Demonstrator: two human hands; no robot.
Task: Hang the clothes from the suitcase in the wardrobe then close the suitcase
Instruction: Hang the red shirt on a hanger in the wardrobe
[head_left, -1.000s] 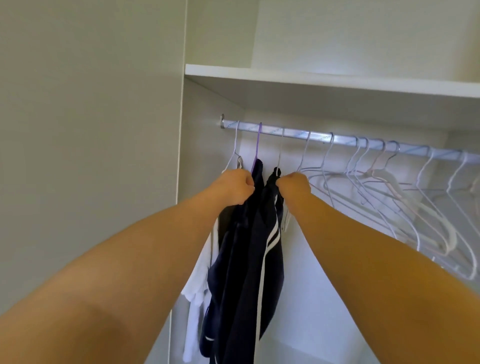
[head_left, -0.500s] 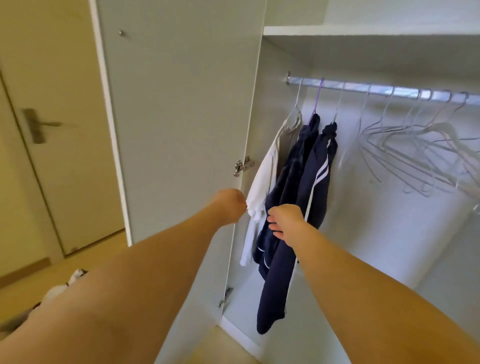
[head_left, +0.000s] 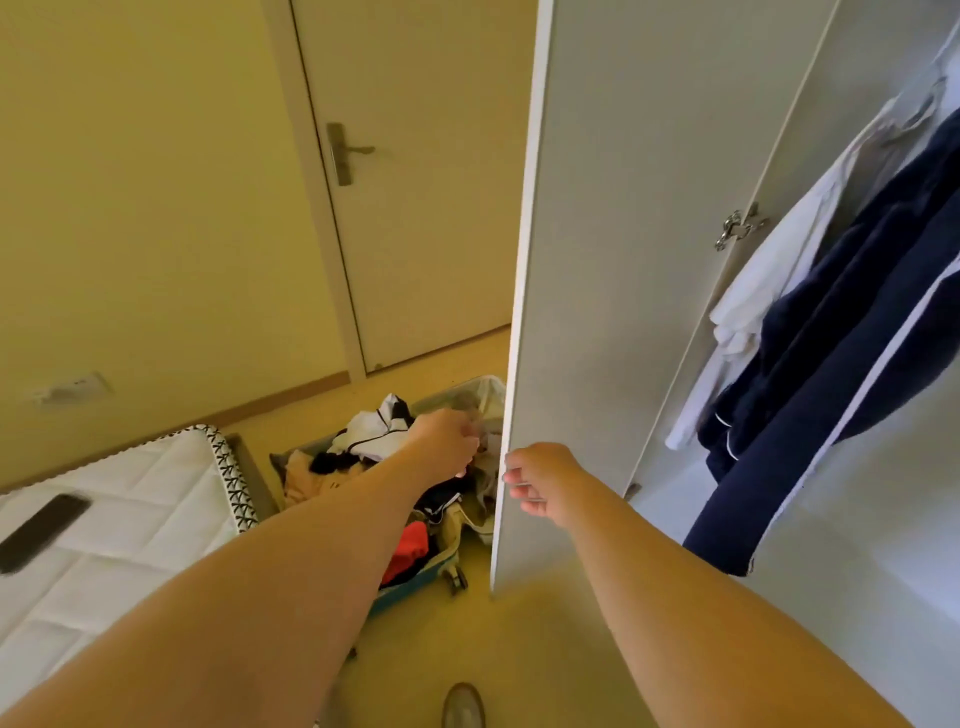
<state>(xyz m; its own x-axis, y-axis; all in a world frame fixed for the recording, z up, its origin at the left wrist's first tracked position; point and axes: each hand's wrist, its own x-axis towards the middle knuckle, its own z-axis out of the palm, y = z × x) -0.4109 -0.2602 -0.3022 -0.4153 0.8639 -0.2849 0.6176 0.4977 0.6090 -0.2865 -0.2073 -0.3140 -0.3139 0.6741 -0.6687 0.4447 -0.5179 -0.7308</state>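
A person's left hand (head_left: 447, 441) and right hand (head_left: 540, 483), fingers loosely curled and empty, reach toward the open suitcase (head_left: 421, 574) heaped with clothes (head_left: 374, 431) on the floor (head_left: 519, 649) at 11 o'clock. Lifting one garment cleanly, clear of the wardrobe door (head_left: 623, 260) at 1 o'clock, looks wisest.

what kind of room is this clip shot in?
Most likely a bedroom: a quilted white mattress at left, an open white wardrobe with navy and white clothes hanging inside, and a packed open suitcase on the floor near a closed room door.
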